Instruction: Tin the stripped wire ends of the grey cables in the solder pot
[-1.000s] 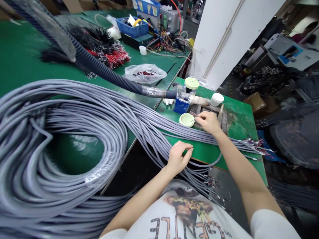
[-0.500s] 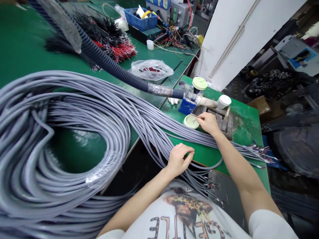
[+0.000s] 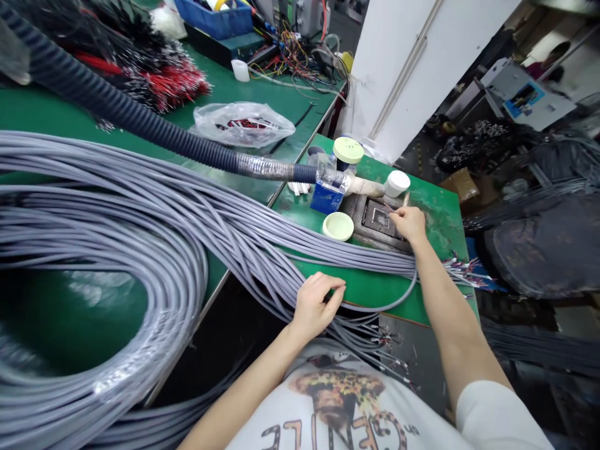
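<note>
My right hand is closed in a pinch on thin wires, whose tips reach over a square metal pot with a dark, partly shiny surface inside. One grey cable curves up towards that wrist; whether it joins the wires is hidden. My left hand hovers at the near side of the grey cable bundle, fingers bent and thumb a little apart, nothing visible between them. Left of the pot sits a shallow pale-green dish.
A ribbed hose crosses the bench, its nozzle beside the pot. Nearby stand a blue box, a yellow-lidded jar and a white cup. Coiled cable fills the left; a plastic bag lies behind.
My right hand has moved from the pale-green dish to above the pot, carrying the wires. My left hand keeps nearly the same pose. The view has shifted right.
</note>
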The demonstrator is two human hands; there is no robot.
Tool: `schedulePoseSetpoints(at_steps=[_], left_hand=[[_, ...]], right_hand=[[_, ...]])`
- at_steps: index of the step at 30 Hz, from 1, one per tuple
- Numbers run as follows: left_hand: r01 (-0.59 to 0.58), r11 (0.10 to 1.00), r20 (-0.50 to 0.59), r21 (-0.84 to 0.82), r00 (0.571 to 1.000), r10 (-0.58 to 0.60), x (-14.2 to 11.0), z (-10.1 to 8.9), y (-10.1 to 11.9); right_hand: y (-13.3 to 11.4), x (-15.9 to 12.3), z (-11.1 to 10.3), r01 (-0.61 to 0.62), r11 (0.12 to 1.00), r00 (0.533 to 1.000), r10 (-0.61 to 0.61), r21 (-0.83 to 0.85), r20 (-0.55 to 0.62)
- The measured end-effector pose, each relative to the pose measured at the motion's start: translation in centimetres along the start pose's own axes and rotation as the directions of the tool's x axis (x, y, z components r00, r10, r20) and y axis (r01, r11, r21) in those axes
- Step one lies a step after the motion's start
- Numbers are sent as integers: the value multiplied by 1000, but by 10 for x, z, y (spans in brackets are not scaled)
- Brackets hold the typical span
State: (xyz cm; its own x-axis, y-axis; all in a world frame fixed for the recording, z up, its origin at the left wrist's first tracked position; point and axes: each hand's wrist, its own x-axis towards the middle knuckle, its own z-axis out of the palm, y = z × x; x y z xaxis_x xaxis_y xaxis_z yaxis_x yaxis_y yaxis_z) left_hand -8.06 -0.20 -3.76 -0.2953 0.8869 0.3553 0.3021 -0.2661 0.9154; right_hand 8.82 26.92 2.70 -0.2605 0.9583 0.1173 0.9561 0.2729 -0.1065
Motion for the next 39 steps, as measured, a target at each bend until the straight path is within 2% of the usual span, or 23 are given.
schedulePoseSetpoints(at_steps=[14,24,39], left_hand=[[-60,994,21,86,998,59,0,-1,0],[-98,987,9,129,995,98,-1,0,-3],[-117,981,24,157,993,115,0,1,-2]], right_hand=[[1,3,11,-4,1000,1000,4,-8,22],[11,0,-4,66,994,997,-62,82,-47],[9,11,18,-10,998,1000,9,55,3]])
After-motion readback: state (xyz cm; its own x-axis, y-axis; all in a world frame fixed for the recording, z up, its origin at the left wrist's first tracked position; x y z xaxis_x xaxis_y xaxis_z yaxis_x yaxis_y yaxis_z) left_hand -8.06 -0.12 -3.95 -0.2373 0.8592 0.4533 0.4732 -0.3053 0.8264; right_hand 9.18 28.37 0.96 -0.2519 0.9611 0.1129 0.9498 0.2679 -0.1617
